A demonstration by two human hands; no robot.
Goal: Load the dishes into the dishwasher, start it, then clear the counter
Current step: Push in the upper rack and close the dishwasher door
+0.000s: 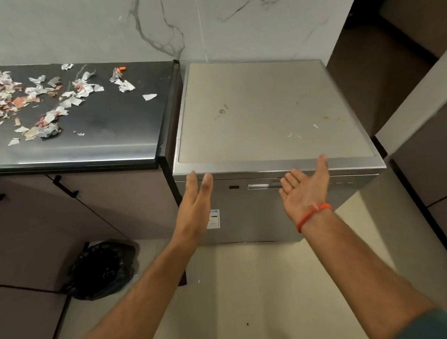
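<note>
A silver dishwasher stands right of the dark counter, its door closed and its flat top bare apart from a few stains. Its handle slot sits in the control strip below the front edge. My left hand is stretched out flat in front of the door's upper left corner, fingers apart, holding nothing. My right hand, with a red thread at the wrist, is palm up just right of the handle slot, fingers spread and empty. No dishes are in view.
Torn paper scraps and a small orange piece litter the counter's left and middle. A black rubbish bag sits on the floor below the counter cabinets. Brown cabinets rise at the right. The pale floor lies under my arms.
</note>
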